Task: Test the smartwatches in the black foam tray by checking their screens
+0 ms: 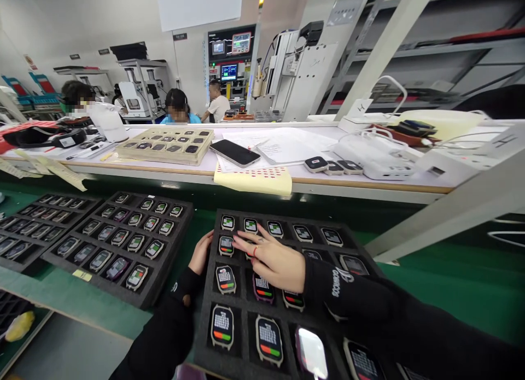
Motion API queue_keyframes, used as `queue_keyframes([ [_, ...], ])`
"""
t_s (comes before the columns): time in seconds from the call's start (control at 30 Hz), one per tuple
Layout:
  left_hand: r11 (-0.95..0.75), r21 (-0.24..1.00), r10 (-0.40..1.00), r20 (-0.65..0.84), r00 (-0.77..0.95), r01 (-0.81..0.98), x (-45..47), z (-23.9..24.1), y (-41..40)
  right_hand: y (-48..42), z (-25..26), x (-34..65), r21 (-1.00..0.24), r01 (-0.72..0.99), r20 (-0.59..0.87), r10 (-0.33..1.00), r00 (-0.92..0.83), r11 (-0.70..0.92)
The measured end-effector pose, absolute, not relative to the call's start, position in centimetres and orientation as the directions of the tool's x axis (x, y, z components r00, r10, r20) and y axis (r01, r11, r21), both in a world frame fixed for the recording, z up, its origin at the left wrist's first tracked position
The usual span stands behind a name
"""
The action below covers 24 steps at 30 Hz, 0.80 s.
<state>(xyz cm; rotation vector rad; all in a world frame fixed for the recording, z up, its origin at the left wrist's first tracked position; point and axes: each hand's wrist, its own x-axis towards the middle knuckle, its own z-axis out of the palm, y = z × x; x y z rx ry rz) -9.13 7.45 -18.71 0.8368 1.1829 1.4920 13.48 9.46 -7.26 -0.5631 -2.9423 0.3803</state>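
Note:
A black foam tray [210, 292] in front of me holds rows of smartwatch cases with lit screens. My left hand [200, 253] grips the tray's left edge, its fingertips partly hidden there. Over the upper left rows, my right hand [279, 264] is open with fingers spread, the tips at a smartwatch [226, 245] in the second row. That hand covers some neighbouring watches. Nearest me, a smartwatch [222, 326] shows text with a red and green bar, and a purple-framed watch [312, 352] has a bright white screen.
Left of it lie a second foam tray of watches [153, 284] and a third tray [39, 259]. A raised shelf [184, 171] behind carries a phone [235, 152], a beige tray [197, 160], papers and a white device [375, 156]. A slanted white post [443, 210] stands right. Several people sit beyond.

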Motion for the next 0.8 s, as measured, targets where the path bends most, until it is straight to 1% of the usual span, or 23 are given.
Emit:
queue_keyframes([
  [0.1,-0.004,0.961,0.967,-0.067,-0.247,-0.276,-9.2,-18.8,7.5,9.9,-7.4,15.2,-0.255,0.377,0.140,0.420,-0.897,0.890],
  [0.23,-0.002,0.966,0.963,-0.068,-0.260,-0.259,-9.4,-18.8,7.5,9.8,-7.9,17.5,-0.234,0.398,0.186,0.443,-0.877,0.887],
  [0.43,0.008,0.974,0.962,-0.070,-0.264,-0.227,-9.5,-18.7,7.5,8.5,-7.8,18.4,-0.254,0.365,0.139,0.407,-0.903,0.896],
  [0.53,0.017,0.978,0.964,-0.071,-0.255,-0.210,-9.5,-18.6,7.5,8.0,-7.9,18.2,-0.264,0.367,0.107,0.406,-0.908,0.892],
  [0.6,0.022,0.980,0.966,-0.072,-0.249,-0.199,-9.5,-18.5,7.4,7.9,-8.0,18.4,-0.266,0.369,0.111,0.408,-0.906,0.891],
  [0.8,0.037,0.979,0.970,-0.084,-0.226,-0.201,-9.4,-18.6,7.2,8.0,-7.6,20.9,-0.311,0.368,0.257,0.451,-0.855,0.876],
])
